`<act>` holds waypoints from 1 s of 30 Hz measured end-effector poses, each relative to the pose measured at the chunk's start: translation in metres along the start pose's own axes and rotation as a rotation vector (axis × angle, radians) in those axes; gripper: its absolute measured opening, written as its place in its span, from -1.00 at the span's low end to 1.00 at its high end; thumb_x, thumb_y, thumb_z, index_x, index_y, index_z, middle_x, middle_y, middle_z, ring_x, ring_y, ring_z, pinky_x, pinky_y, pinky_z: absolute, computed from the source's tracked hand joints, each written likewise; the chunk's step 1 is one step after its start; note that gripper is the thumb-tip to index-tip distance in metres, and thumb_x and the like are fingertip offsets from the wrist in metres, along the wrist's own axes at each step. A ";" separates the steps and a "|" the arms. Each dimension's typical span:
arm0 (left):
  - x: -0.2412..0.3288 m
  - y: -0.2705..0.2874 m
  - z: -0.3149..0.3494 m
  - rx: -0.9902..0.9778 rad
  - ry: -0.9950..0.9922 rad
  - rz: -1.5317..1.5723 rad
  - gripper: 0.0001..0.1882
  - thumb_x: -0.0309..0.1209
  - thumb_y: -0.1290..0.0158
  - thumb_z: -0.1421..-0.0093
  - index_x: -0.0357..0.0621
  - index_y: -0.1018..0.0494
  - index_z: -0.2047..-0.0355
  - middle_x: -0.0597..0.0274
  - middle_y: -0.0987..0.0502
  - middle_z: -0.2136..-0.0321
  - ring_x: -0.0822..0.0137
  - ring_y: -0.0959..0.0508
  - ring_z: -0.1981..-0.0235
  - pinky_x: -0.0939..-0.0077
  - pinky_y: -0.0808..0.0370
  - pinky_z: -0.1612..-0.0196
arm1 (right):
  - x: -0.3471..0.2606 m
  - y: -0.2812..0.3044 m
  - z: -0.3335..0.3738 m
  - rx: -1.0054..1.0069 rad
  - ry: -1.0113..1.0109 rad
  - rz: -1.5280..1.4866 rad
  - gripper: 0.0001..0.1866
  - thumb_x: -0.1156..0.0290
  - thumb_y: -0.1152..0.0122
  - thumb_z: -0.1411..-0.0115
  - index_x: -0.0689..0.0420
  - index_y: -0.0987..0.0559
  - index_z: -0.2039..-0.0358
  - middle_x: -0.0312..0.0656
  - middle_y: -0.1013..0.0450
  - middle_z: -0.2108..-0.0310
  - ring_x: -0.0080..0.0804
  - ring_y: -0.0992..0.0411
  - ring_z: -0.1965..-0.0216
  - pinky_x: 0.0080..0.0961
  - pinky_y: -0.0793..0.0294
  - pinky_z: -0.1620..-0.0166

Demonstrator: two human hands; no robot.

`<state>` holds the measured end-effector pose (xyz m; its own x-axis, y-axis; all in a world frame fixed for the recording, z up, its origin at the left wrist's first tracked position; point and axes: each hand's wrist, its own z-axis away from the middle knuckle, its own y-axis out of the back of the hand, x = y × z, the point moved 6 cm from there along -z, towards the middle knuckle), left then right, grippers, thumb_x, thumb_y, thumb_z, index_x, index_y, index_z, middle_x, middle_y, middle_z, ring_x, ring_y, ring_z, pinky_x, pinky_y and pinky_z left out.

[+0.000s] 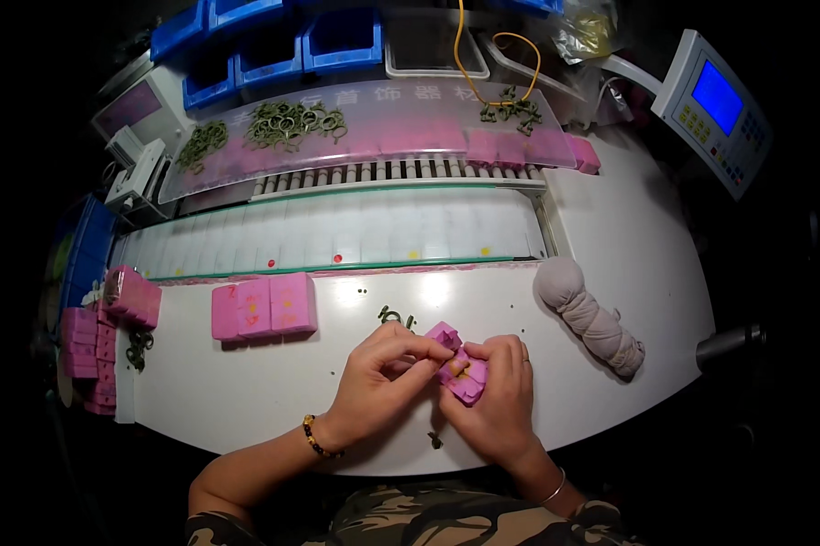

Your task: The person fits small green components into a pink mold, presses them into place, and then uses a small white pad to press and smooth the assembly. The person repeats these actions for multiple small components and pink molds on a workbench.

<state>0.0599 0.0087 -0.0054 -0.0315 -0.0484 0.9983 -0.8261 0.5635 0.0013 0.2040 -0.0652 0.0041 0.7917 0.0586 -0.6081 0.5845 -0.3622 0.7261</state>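
Gripping the pink block (470,386) in the right hand (498,398), toward the front edge of the tabletop (223,387); holding the left hand (381,375) at the block's left side with bunched fingertips, obscuring any grasp.

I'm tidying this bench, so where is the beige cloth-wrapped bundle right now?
In the head view, the beige cloth-wrapped bundle lies on the right part of the white table, to the right of the right hand.
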 end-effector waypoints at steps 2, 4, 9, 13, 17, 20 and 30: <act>-0.001 0.003 -0.001 0.015 0.007 -0.005 -0.81 -0.62 -0.12 -0.27 -0.23 -0.62 0.13 0.22 -0.47 0.18 0.43 -0.55 0.16 0.58 -0.60 0.09 | -0.002 -0.002 -0.004 -0.005 0.005 0.013 -0.50 0.35 -0.43 0.08 0.20 -0.43 0.14 -0.05 -0.34 0.17 -0.06 -0.35 0.11 -0.19 -0.31 0.09; -0.002 0.006 -0.003 0.029 0.015 -0.009 -0.81 -0.62 -0.11 -0.27 -0.23 -0.62 0.13 0.23 -0.46 0.18 0.44 -0.55 0.16 0.58 -0.60 0.09 | -0.004 -0.004 -0.007 -0.017 0.015 0.020 -0.48 0.34 -0.43 0.08 0.20 -0.44 0.11 -0.05 -0.34 0.16 -0.06 -0.36 0.10 -0.18 -0.31 0.08; -0.005 0.005 -0.007 0.015 -0.008 0.065 -0.82 -0.61 -0.10 -0.29 -0.22 -0.62 0.12 0.20 -0.43 0.11 0.44 -0.52 0.10 0.58 -0.59 0.07 | -0.005 -0.004 -0.012 -0.058 0.053 0.041 -0.37 0.33 -0.45 0.06 0.21 -0.42 -0.03 -0.05 -0.35 0.12 -0.07 -0.37 0.08 -0.19 -0.34 0.04; -0.004 0.005 -0.008 -0.008 -0.001 0.026 -0.78 -0.61 -0.13 -0.27 -0.22 -0.60 0.08 0.20 -0.41 0.07 0.44 -0.51 0.08 0.58 -0.58 0.07 | 0.002 0.001 -0.017 -0.186 0.047 -0.148 -0.25 0.43 -0.44 -0.02 0.21 -0.33 -0.23 0.00 -0.34 0.06 -0.06 -0.40 0.07 -0.23 -0.42 0.00; 0.003 0.002 -0.007 -0.069 -0.134 -0.027 -0.66 -0.62 -0.21 -0.20 -0.20 -0.54 0.00 0.18 -0.41 0.05 0.43 -0.50 0.08 0.56 -0.56 0.05 | -0.001 0.016 -0.030 -0.302 0.019 -0.307 -0.26 0.55 -0.37 -0.09 0.09 -0.34 -0.31 0.00 -0.35 -0.07 -0.13 -0.46 0.09 -0.31 -0.53 0.06; 0.005 -0.001 -0.004 -0.114 -0.220 -0.197 -0.57 -0.63 -0.25 -0.16 -0.21 -0.48 -0.05 0.12 -0.44 0.01 0.35 -0.53 0.03 0.53 -0.58 0.02 | 0.000 0.022 -0.042 -0.302 0.099 -0.332 -0.38 0.58 -0.34 -0.10 0.15 -0.43 -0.21 -0.01 -0.39 -0.08 -0.11 -0.49 0.05 -0.31 -0.54 0.02; 0.010 0.001 -0.003 -0.007 -0.403 -0.344 -0.62 -0.60 -0.16 -0.24 -0.34 -0.42 -0.07 -0.05 -0.61 0.11 0.18 -0.69 0.19 0.40 -0.67 0.13 | 0.008 0.014 -0.044 -0.255 0.229 -0.317 -0.62 0.45 -0.47 -0.06 0.22 -0.53 0.14 -0.09 -0.50 0.25 -0.13 -0.55 0.28 -0.32 -0.55 0.23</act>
<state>0.0609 0.0115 0.0052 0.0258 -0.5439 0.8387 -0.8228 0.4649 0.3268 0.2265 -0.0289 0.0232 0.5693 0.3434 -0.7470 0.8062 -0.0551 0.5891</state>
